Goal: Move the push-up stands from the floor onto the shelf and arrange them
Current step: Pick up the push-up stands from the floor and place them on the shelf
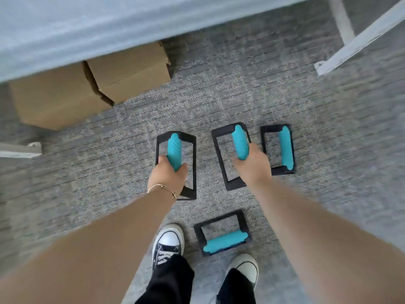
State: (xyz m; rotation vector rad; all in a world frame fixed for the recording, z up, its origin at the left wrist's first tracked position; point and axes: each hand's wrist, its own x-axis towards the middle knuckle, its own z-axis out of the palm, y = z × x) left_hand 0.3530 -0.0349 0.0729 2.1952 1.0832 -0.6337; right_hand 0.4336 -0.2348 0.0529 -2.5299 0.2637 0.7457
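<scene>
Four push-up stands on the floor (285, 95): three in a row, left stand (175, 150), middle stand (232, 154), right stand (279, 149) just beside it. Fourth stand (222, 232) nearer, between two shoes (168, 242). Left hand (167, 174) on the left stand, right hand (252, 165) on the middle one. Boxes (92, 84) behind left, partly under a shelf (87, 25).

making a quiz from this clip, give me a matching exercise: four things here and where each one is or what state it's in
Column 1:
1. left hand
2. far-right push-up stand
3. cardboard boxes
4. nearest push-up stand

Column 2:
A. on the carpet between the two shoes
B. partly under the shelf, upper left
C. closed on a teal handle
D. untouched, just beyond the right hand

Pairs: 1-C, 2-D, 3-B, 4-A
</scene>
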